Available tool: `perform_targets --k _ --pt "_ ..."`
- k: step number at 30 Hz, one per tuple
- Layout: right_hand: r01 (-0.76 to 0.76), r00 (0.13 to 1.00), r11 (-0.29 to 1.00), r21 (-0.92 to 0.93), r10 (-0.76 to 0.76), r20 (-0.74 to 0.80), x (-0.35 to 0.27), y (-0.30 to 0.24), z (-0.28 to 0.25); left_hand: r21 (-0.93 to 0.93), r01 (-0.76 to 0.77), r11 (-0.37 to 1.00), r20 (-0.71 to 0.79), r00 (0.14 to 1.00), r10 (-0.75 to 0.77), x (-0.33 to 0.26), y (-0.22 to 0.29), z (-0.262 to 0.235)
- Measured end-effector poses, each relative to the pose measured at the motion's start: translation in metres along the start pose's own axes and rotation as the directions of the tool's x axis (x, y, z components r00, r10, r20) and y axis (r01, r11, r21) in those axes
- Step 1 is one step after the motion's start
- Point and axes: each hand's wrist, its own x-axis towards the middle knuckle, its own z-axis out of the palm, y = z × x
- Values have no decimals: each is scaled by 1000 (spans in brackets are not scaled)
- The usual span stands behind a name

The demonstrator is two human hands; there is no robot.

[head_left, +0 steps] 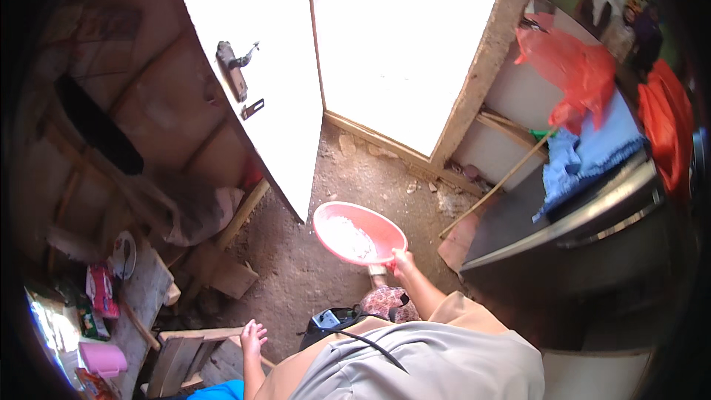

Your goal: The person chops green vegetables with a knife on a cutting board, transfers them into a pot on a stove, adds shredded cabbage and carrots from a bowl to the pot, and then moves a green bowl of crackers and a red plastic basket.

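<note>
Out in front of me I hold a round pink plastic basin (384,231), tilted. My right hand (402,262) grips its near right rim with closed fingers. Something bright white lies inside the basin, too washed out by light to make out. My left hand (254,335) hangs at my left side, its fingers apart and holding nothing. A wooden frame of boards (178,361) is the thing nearest to it.
Ahead, a white door (285,126) with a dark handle stands open at a bright doorway with a wooden sill (378,137). A black cabinet (503,233) with blue cloth (592,152) is at right. A pink container (104,359) sits at lower left.
</note>
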Motion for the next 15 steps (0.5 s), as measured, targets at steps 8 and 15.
perform_targets --k 8,15 --pt "-396 897 834 385 261 356 192 -365 92 -375 248 893 -366 846 -388 -7 -39 41" --pt "-446 887 855 265 383 257 273 -398 154 -302 427 852 -380 766 -518 -27 -25 112"
